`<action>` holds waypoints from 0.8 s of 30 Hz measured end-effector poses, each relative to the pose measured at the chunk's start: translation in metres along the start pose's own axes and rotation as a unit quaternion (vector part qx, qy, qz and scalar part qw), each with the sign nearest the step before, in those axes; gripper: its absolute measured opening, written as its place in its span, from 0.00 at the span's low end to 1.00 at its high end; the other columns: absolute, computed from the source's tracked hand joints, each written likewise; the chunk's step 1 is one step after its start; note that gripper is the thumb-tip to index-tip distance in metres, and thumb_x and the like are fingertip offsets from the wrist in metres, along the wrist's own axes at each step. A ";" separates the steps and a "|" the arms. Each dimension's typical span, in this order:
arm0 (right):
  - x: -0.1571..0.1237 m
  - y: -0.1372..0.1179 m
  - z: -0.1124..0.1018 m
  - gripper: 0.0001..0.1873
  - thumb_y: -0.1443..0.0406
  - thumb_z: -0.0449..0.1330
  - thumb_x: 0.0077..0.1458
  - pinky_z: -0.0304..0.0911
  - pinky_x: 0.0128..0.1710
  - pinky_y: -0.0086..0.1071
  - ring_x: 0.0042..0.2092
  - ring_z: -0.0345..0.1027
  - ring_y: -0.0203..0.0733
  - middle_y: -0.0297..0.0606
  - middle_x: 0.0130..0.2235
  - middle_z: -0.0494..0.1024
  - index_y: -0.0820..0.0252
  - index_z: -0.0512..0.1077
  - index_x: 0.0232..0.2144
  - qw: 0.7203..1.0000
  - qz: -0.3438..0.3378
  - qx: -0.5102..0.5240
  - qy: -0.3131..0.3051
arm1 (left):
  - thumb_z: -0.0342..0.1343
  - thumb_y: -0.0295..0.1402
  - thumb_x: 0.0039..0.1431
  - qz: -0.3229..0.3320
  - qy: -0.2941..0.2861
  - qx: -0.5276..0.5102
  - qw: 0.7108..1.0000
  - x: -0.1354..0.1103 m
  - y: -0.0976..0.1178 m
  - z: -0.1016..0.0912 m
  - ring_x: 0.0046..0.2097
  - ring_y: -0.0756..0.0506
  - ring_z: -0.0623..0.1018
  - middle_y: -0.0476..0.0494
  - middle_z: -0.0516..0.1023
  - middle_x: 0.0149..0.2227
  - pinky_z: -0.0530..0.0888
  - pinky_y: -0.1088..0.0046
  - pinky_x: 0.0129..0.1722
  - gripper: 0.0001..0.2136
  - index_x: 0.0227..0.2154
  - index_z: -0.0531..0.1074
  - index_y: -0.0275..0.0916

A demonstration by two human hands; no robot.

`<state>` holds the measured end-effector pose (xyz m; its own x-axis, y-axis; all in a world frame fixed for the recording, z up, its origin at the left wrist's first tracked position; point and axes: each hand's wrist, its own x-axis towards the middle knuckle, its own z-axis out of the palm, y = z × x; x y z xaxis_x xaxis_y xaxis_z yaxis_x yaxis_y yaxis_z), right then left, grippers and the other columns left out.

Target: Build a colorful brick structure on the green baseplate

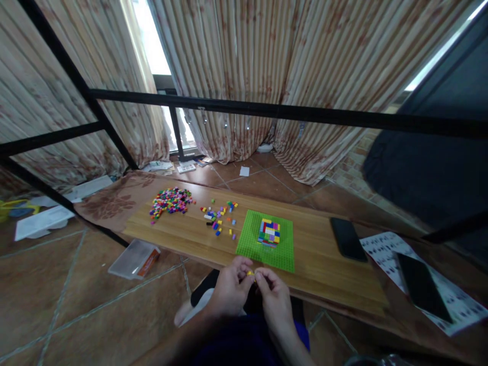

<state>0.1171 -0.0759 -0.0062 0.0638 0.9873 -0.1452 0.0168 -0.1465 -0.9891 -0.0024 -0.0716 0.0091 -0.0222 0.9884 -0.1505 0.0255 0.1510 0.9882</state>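
Left hand (230,288) and right hand (275,294) pinching a small yellow brick (250,273), at the table's (316,249) near edge, green board (286,258) just beyond, brick stack (269,232) on it, wood stretching right to black phone (347,239).

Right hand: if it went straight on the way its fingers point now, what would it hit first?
The right hand would probably meet the small yellow toy brick first, then the fingers of the left hand close beside it. Depth between them is hard to judge from this view.
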 end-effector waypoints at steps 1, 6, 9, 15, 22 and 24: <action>0.004 0.003 0.009 0.19 0.50 0.59 0.52 0.58 0.25 0.28 0.25 0.61 0.35 0.33 0.24 0.72 0.60 0.74 0.27 1.000 0.007 0.010 -0.005 | 0.59 0.30 0.49 -0.013 0.014 -0.012 1.000 -0.001 -0.004 -0.006 0.29 0.51 0.73 0.50 0.74 0.29 0.69 0.76 0.31 0.11 0.37 0.70 0.37; 0.044 0.002 0.052 0.16 0.54 0.56 0.56 0.62 0.30 0.31 0.28 0.66 0.38 0.36 0.29 0.77 0.60 0.74 0.30 0.996 -0.065 -0.055 -0.016 | 0.63 0.34 0.46 -0.077 0.064 -0.059 0.993 -0.019 -0.032 -0.048 0.29 0.51 0.74 0.50 0.75 0.27 0.69 0.76 0.32 0.12 0.34 0.72 0.37; 0.079 -0.006 0.075 0.11 0.62 0.54 0.58 0.63 0.40 0.34 0.37 0.70 0.41 0.39 0.35 0.78 0.58 0.75 0.30 0.949 -0.174 -0.252 -0.070 | 0.65 0.39 0.46 -0.088 0.083 -0.071 0.990 -0.023 -0.042 -0.074 0.31 0.49 0.76 0.48 0.77 0.28 0.70 0.75 0.33 0.14 0.33 0.73 0.38; 0.128 -0.005 0.108 0.12 0.70 0.51 0.59 0.60 0.39 0.33 0.39 0.69 0.43 0.42 0.36 0.76 0.58 0.74 0.30 0.864 -0.221 -0.445 -0.083 | 0.66 0.42 0.45 -0.075 0.102 -0.081 0.989 -0.008 -0.034 -0.106 0.34 0.47 0.78 0.47 0.79 0.29 0.72 0.73 0.36 0.14 0.30 0.75 0.38; 0.105 -0.003 0.091 0.12 0.68 0.51 0.59 0.63 0.44 0.37 0.44 0.70 0.45 0.41 0.41 0.77 0.56 0.75 0.39 0.883 -0.238 -0.397 -0.077 | 0.64 0.40 0.47 -0.023 0.122 -0.047 0.991 0.015 -0.034 -0.106 0.35 0.45 0.79 0.45 0.79 0.31 0.74 0.71 0.38 0.12 0.32 0.76 0.38; 0.087 -0.004 0.075 0.13 0.64 0.51 0.61 0.64 0.44 0.36 0.42 0.71 0.44 0.41 0.40 0.78 0.57 0.75 0.39 0.914 -0.229 -0.326 -0.076 | 0.63 0.37 0.48 0.018 0.115 -0.025 0.993 0.026 -0.031 -0.095 0.35 0.46 0.78 0.46 0.78 0.32 0.74 0.71 0.38 0.10 0.31 0.76 0.39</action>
<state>0.0476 0.0148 -0.0169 -0.2369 0.9442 0.2289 0.6008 0.3275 -0.7292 -0.0992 -0.0523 -0.0232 -0.2494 0.9621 -0.1101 -0.0200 0.1085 0.9939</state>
